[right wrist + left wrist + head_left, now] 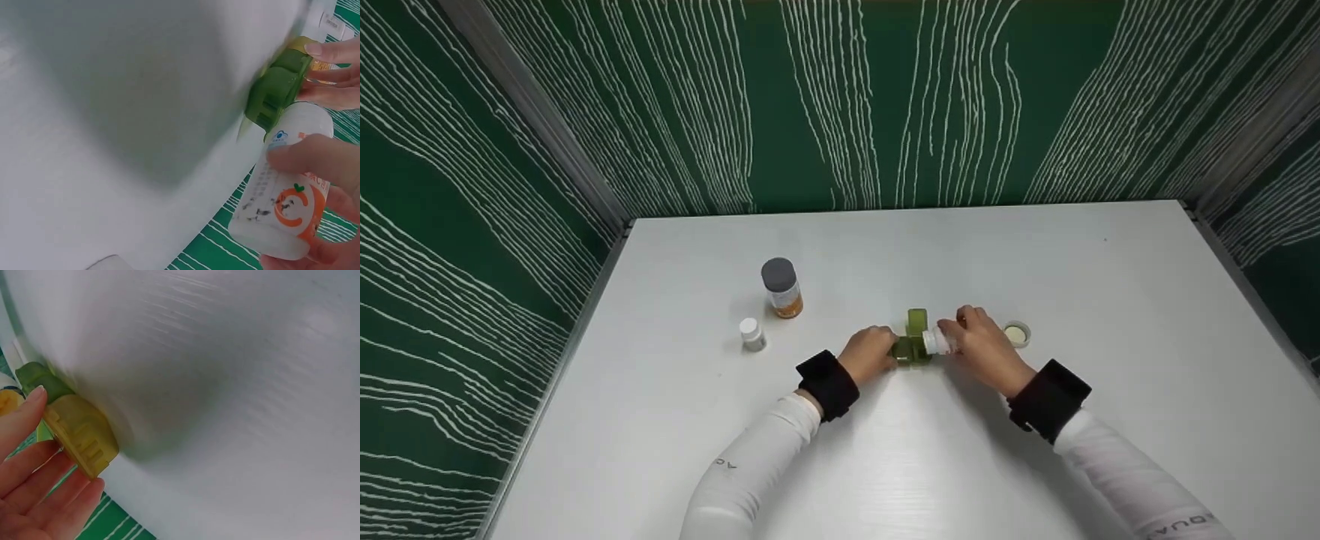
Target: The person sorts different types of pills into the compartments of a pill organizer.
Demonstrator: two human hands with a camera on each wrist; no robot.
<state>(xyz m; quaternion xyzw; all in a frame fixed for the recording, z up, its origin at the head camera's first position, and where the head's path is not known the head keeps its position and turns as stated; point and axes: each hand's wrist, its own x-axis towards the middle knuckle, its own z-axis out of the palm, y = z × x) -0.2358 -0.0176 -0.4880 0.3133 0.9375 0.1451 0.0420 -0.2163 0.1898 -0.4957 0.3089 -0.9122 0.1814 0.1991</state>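
The white bottle (937,342) lies tipped on its side between the two hands, its long axis running from the right hand (988,346) leftward, mouth end toward the green case (916,322). The right hand, the nearer, grips the bottle round its body; whether bottle and case touch is unclear. The left hand (871,353) pinches the case's left end, above the bench (840,472) or on it.

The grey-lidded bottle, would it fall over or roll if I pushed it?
The grey-lidded bottle stands taller than wide, so a push up high might tip it. Its sides look round, so it could roll once down.
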